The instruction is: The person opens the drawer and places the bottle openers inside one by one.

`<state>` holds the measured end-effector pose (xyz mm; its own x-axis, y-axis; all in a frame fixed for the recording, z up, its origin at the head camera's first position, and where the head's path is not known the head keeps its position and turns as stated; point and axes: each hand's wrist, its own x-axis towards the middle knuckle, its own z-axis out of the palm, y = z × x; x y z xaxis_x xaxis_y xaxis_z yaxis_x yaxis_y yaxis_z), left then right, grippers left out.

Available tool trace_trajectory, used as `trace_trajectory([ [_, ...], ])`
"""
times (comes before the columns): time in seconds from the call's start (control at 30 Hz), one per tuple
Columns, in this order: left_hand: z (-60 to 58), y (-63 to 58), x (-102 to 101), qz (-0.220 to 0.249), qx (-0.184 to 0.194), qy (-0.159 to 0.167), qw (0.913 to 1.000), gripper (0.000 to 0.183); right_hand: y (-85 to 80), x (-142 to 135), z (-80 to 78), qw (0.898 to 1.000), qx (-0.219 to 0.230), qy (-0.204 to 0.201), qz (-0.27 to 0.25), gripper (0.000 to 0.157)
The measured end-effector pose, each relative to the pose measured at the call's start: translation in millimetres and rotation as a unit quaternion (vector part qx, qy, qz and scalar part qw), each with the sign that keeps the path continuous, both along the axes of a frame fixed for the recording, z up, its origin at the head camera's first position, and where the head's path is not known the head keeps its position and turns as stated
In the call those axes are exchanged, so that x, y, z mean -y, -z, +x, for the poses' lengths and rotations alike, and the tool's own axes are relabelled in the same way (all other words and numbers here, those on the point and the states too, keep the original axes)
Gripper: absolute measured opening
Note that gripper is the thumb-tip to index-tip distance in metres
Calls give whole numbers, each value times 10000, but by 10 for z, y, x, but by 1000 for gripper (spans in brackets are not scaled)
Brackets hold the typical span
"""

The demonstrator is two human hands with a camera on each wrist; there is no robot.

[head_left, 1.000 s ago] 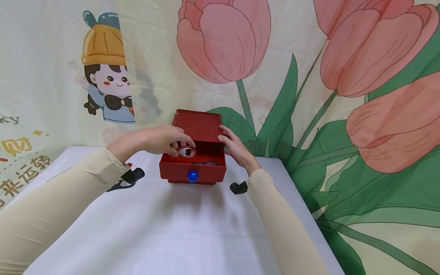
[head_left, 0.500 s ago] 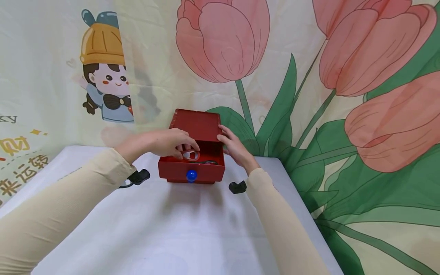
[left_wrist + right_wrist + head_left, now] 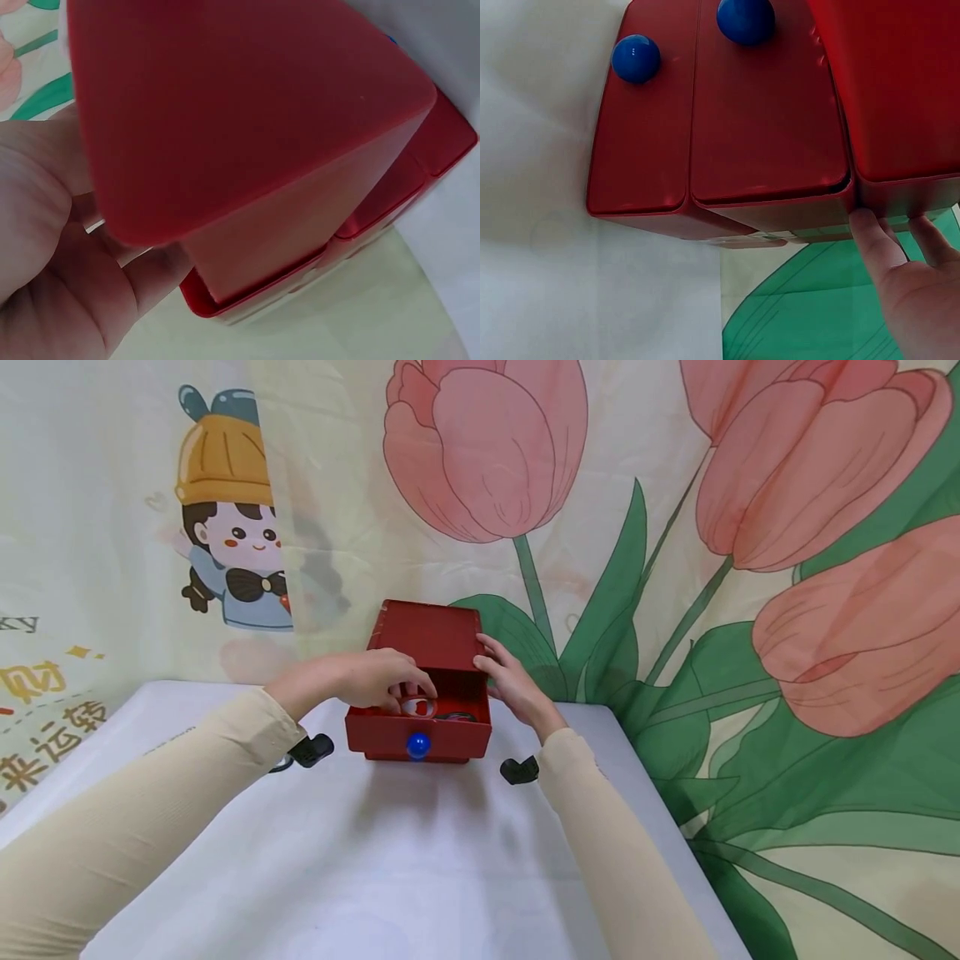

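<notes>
A red chest of drawers (image 3: 431,639) stands on the table, its top drawer (image 3: 382,739) with a blue knob (image 3: 418,745) pulled out. Over that drawer my left hand (image 3: 382,681) pinches a small ring-shaped roll of tape (image 3: 420,708), now low between the drawer's walls. Beside it in the drawer lies a thin dark object (image 3: 456,717). The left wrist view shows the left hand (image 3: 52,232) at the pulled-out drawer (image 3: 247,97), the roll hidden. My right hand (image 3: 517,685) touches the chest's right side near its front edge with extended fingers (image 3: 874,240).
Two lower drawers are closed, with blue knobs (image 3: 636,58) in the right wrist view. A white cloth covers the table (image 3: 360,860). Part of a dark-rimmed object (image 3: 281,765) shows behind the left wrist's black camera (image 3: 312,750). A printed curtain (image 3: 600,568) hangs behind.
My left hand has moved a little right and down, lowering the roll of tape deeper into the drawer. My right hand has stayed against the chest's side.
</notes>
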<state>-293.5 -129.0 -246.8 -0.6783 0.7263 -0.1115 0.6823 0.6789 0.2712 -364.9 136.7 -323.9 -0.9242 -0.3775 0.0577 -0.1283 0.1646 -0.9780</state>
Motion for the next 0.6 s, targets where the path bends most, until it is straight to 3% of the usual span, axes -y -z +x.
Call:
trace_trajectory([
  [0.27,-27,70,-27,-99,95,-169,9998,50,9,-15,2,10000,30,48,11,60],
  [0.6,-79,122,-34,-228,77,-84,9997,51,-2,-6,5,10000,42,62,-32,60],
])
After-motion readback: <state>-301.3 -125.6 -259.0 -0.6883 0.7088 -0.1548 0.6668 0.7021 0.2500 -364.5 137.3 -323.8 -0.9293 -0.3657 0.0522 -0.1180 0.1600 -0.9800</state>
